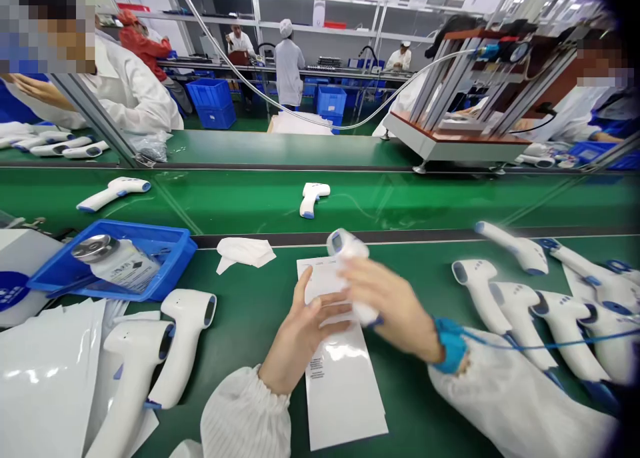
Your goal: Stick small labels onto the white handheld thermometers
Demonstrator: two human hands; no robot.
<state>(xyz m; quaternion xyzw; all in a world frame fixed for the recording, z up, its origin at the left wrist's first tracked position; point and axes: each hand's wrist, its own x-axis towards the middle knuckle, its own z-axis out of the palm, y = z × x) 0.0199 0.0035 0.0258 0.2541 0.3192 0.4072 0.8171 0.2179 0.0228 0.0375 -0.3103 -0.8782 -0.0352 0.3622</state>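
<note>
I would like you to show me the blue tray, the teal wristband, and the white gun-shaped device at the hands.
White gun-shaped device point(349, 245): head view, on its blurred upper end.
Teal wristband point(451, 345): head view, middle of the band.
Blue tray point(176, 269): head view, on its right outer wall.

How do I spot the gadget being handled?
Find the green worktop, then the white sheet midway along it. Over the sheet's far end, the right hand, with the blue wristband, holds the white gadget, while neighbouring gadgets lie loose.
</note>
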